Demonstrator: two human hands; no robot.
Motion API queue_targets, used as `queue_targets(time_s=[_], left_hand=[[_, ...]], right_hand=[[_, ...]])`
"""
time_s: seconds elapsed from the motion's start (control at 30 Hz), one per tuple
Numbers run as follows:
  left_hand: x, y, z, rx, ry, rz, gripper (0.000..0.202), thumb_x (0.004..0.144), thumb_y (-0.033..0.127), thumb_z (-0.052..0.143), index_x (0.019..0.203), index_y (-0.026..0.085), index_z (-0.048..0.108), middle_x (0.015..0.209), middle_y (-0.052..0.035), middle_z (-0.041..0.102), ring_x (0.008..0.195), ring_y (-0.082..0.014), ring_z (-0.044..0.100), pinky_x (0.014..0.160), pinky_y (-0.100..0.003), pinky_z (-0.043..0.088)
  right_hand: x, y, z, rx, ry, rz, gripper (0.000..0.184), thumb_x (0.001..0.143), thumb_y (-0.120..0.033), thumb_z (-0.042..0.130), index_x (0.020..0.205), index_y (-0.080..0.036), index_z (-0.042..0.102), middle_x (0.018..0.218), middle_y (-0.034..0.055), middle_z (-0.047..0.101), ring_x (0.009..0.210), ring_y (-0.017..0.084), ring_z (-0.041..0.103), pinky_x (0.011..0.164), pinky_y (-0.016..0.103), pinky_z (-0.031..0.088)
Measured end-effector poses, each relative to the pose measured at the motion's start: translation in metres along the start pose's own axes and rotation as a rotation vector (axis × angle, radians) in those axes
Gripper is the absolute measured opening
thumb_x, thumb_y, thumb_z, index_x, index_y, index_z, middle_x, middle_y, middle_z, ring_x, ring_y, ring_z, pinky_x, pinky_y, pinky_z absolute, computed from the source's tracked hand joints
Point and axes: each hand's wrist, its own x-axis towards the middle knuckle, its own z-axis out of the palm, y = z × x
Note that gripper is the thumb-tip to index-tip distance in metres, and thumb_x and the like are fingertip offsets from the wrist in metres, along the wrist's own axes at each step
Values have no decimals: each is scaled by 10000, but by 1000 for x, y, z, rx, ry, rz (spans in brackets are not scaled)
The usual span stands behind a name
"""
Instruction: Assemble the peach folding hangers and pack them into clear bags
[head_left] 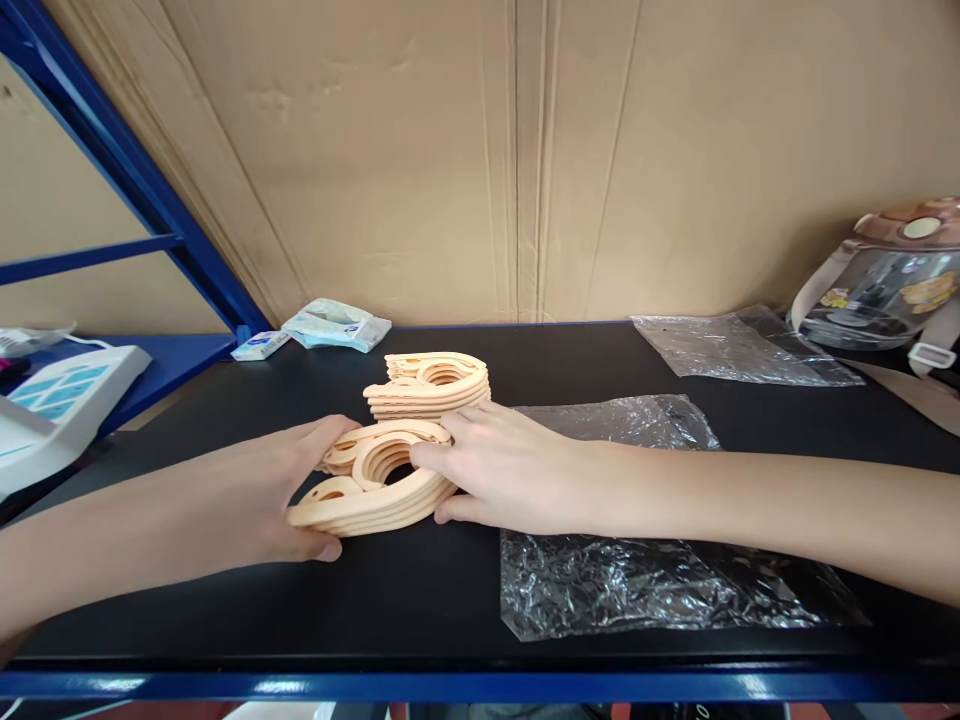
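A big brown cardboard wall (pixel 420 150) stood behind my flat black table (pixel 225 600). A crinkly clear plastic bag (pixel 637 585) lay on the table under my right arm. My left hand (pixel 277 495) and my right hand (pixel 510 470) squeezed the near pile of flat peach curved plastic pieces (pixel 375 490), one hand on each side. The pile sat in the middle of the table. A second peach pile (pixel 431 385) sat just behind it. A small blue and white tissue pack (pixel 337 325) lay by the wall.
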Motion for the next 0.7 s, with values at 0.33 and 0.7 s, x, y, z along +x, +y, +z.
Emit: queue_targets(time_s=[0.33, 0.7], left_hand=[[-1, 5, -15, 42, -115, 7, 579, 618, 407, 636, 1160, 271, 483, 1148, 17, 654, 1002, -242, 622, 824, -266, 453], [62, 101, -101, 434, 82, 254, 616, 688, 597, 589, 1133, 179, 500, 850, -43, 646, 663, -189, 589, 570, -261, 366]], right_hand=[[-7, -2, 1, -54, 119, 11, 241, 887, -299, 608, 1082, -158, 610, 993, 125, 639, 970, 270, 588, 849, 388, 455], [-69, 69, -78, -226, 213, 204, 389, 901, -362, 590, 1226, -149, 574, 983, 103, 646, 919, 260, 576, 823, 404, 427]])
